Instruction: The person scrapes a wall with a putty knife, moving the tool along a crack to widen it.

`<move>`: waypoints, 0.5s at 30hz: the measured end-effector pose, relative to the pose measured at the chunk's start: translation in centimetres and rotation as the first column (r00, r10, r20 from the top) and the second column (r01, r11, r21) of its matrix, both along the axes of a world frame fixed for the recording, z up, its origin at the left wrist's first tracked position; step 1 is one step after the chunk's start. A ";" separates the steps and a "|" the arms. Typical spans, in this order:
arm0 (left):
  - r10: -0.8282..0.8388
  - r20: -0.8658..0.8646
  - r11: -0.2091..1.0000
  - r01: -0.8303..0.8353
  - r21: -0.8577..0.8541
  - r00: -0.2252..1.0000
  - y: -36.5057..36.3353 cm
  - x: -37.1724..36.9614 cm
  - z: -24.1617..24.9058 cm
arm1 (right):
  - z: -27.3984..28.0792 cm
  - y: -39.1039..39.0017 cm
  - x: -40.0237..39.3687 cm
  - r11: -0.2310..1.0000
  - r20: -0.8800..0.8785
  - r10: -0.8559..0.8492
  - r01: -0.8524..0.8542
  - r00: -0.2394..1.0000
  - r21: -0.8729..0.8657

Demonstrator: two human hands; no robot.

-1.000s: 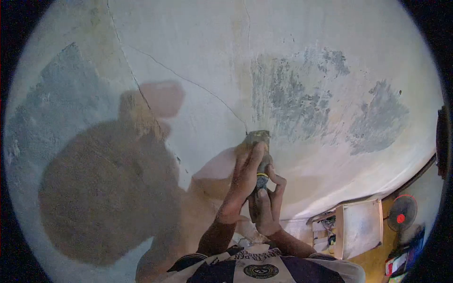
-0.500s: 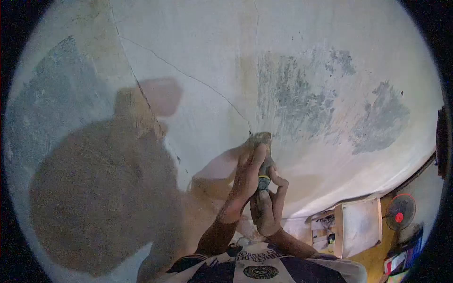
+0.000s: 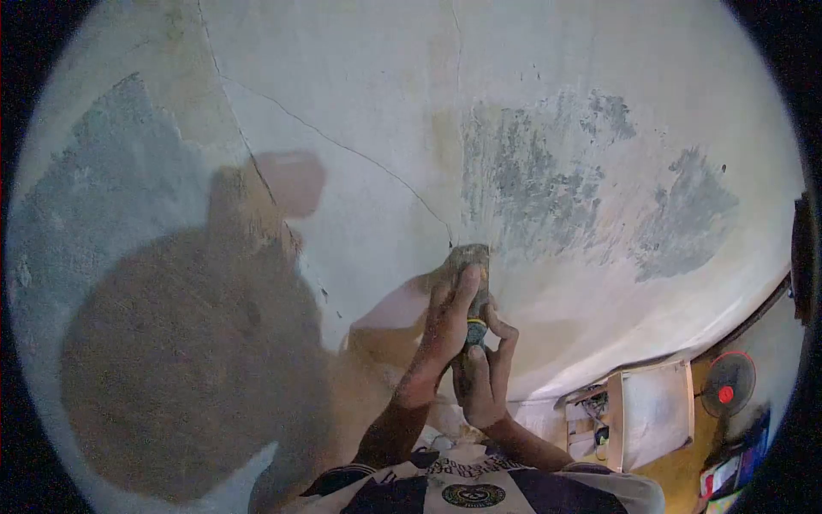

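Both my hands hold a scraper (image 3: 478,331) with a dark handle and a thin yellow band, upright against the wall. My left hand (image 3: 447,319) is closed around its upper part, the thumb lying along the blade. Lower down, my right hand (image 3: 485,377) grips the handle end. The scraper's broad, worn blade edge (image 3: 470,252) is at the wall (image 3: 368,103), just below the lower end of a thin crack (image 3: 377,158). My fingers hide much of the blade.
Grey bare patches (image 3: 548,176) mark the wall at right, and another (image 3: 103,163) at left. A large shadow (image 3: 197,360) falls at lower left. At lower right are a pale panel (image 3: 655,415), a round fan (image 3: 726,394) and a dark object (image 3: 801,257).
The view has shifted slightly. The blade has moved a little and faces the wall more squarely; both hands keep their hold on the scraper.
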State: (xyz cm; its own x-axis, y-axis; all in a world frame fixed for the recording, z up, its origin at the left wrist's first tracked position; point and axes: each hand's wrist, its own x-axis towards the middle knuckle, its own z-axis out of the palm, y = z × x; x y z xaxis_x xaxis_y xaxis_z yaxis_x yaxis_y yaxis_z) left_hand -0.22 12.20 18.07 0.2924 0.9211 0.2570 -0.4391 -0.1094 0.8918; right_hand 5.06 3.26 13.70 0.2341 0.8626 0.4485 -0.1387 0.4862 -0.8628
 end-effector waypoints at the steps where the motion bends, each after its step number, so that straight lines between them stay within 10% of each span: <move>1: -0.017 0.006 1.000 0.017 0.010 1.000 0.4 0.1 -0.3 | 0.2 0.0 0.0 1.000 -0.026 0.023 -0.024 0.999 -0.017; 15: -0.056 -0.024 0.997 0.054 -0.046 0.998 0.1 -1.2 -1.1 | 0.4 -0.9 -1.3 0.988 -0.200 0.049 -0.078 0.979 -0.137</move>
State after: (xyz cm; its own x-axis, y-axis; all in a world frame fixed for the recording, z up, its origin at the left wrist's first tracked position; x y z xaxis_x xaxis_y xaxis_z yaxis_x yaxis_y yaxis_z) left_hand -1.39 12.34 16.95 0.3490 0.9139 0.2073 -0.4202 -0.0451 0.9063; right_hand 3.73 2.33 14.07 0.2478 0.9304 0.2701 -0.3383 0.3444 -0.8758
